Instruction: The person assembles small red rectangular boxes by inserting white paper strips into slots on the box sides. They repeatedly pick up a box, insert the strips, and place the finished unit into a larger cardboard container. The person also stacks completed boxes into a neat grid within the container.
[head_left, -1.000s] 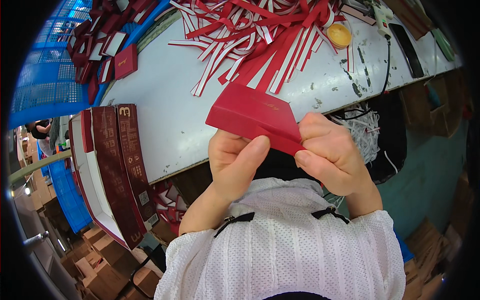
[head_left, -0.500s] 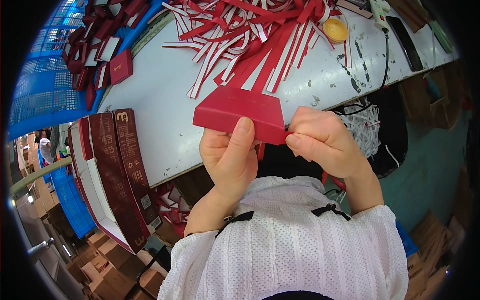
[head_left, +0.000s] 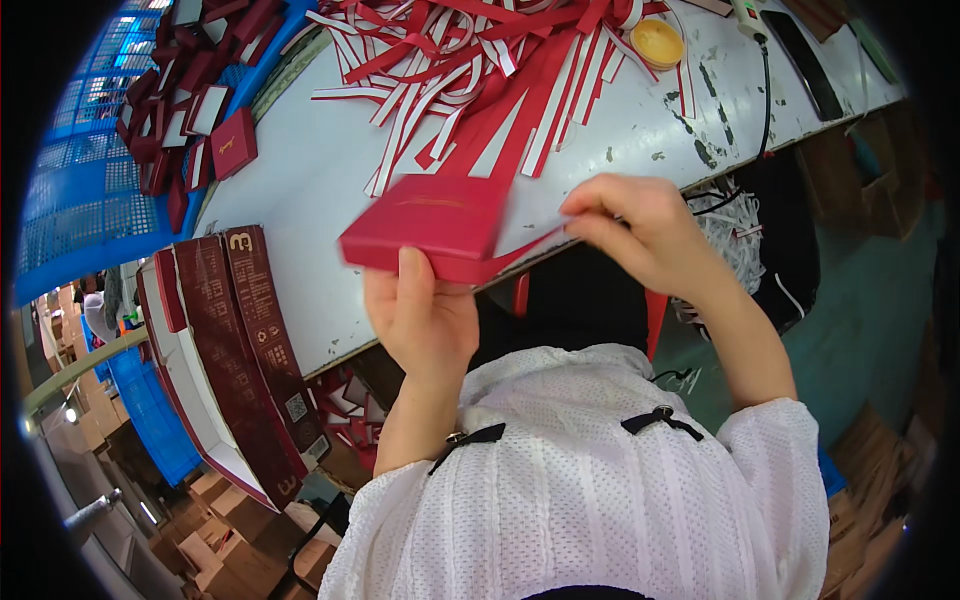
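A flat red box [head_left: 430, 220] is held up over the front edge of the table by my left hand [head_left: 425, 320], its thumb against the near side and the fingers under it. From the box's right near corner a red ribbon strip [head_left: 525, 250] runs out to the right. Its far end is pinched between thumb and fingers of my right hand [head_left: 645, 230], which is apart from the box. Behind the box lies a tangled pile of red ribbons with white backing [head_left: 480, 90]. The underside of the box is hidden.
A blue plastic basket [head_left: 90, 200] of small red boxes stands at the left. Nearer is an open dark red carton [head_left: 250, 350]. A round yellow container [head_left: 657, 44], a black phone [head_left: 805, 65] and a cable [head_left: 766, 100] lie at the back right. White strips [head_left: 735, 230] hang below the edge.
My left hand and the box have moved left. My right hand has drawn away from the box's corner, right and up, stretching out the ribbon strip.
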